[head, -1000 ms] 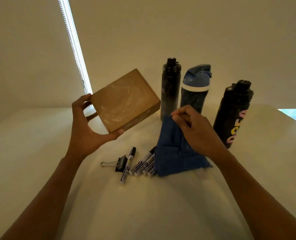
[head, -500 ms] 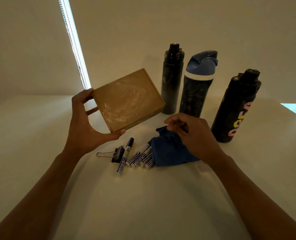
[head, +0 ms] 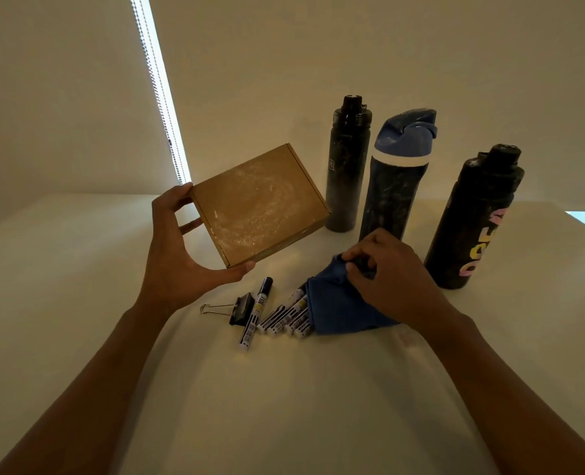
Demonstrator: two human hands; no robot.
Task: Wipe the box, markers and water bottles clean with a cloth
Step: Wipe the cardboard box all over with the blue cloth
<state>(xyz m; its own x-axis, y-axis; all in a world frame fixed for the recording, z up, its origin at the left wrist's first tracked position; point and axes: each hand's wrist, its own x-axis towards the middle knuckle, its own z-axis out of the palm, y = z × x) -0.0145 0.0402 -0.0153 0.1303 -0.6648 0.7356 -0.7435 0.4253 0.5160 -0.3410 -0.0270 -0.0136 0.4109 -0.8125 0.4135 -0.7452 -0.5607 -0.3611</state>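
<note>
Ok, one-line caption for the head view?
Left hand holds a dusty box; right hand pinches the blue cloth over the markers.

The near worktop (head: 284,406) lies open up to a tight cluster across the middle — binder clip (head: 239,308), markers (head: 284,315), blue cloth (head: 335,306). Behind it three upright bottles stand in a close row: slim black bottle (head: 347,173), blue-lidded bottle (head: 395,186), lettered black bottle (head: 472,228). The cardboard box (head: 260,205), raised in the left hand (head: 178,265), bars the way just left of them; farther left the worktop is open.
</note>
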